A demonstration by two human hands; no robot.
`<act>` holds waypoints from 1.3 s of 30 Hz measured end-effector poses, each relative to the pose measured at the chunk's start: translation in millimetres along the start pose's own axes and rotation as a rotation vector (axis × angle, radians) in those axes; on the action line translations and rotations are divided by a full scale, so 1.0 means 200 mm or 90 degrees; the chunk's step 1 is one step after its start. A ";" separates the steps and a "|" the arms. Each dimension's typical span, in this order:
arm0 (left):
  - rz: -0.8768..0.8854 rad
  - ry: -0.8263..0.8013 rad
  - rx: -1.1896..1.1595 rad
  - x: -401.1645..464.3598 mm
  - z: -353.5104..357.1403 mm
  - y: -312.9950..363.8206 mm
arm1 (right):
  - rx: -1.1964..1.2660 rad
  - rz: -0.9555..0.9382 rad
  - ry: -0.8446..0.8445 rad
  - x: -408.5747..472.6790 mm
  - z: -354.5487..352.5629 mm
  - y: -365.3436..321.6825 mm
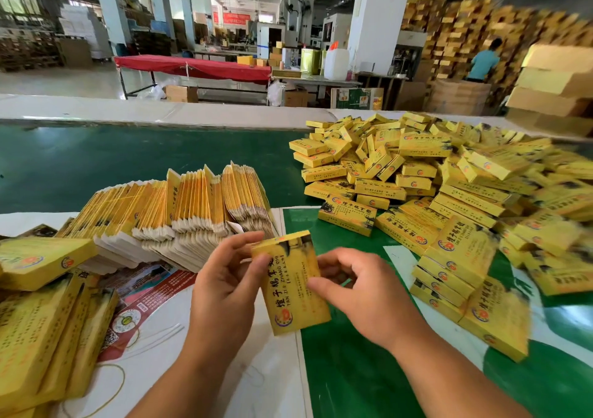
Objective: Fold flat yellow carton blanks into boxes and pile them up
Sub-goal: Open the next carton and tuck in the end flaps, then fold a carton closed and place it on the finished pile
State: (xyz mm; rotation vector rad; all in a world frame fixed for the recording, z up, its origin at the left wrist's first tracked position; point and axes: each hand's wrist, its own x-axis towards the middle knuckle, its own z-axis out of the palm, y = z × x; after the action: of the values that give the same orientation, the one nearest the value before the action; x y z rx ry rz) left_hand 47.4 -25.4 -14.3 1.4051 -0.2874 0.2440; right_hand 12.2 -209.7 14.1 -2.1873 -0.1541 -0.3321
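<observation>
Your left hand (224,284) and right hand (359,284) both grip the yellow carton (290,284) between them; long axis runs away from you, top end tilted slightly left.

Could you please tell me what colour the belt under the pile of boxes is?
Green belt, seen in the head view.

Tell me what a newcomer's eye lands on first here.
First, the big loose heap of folded yellow cardboard boxes on the green belt at right. Then the yellow printed carton held front and centre by left hand and right hand, and the fanned row of flat yellow blanks behind.
</observation>
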 end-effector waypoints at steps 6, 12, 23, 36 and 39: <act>-0.013 -0.043 0.021 -0.02 0.01 -0.01 | 0.141 0.007 0.123 -0.20 -0.27 -0.03; 0.013 -0.120 0.104 -0.04 0.03 -0.04 | 0.288 0.156 0.468 -0.41 -0.76 0.15; 0.026 -0.161 0.199 -0.01 -0.03 -0.10 | 0.181 0.485 0.499 -0.42 -0.82 0.67; -0.016 -0.161 0.210 -0.02 0.01 -0.04 | -0.430 0.254 0.391 -0.34 -0.84 0.46; -0.028 -0.103 0.211 -0.02 0.01 -0.05 | -0.367 0.024 0.352 -0.21 -0.68 0.25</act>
State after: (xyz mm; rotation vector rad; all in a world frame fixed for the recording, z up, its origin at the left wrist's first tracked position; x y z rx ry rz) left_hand 46.8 -28.7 -24.7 1.7611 -0.3614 0.1457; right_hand -41.5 -348.6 39.4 -2.5501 0.3288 -1.0443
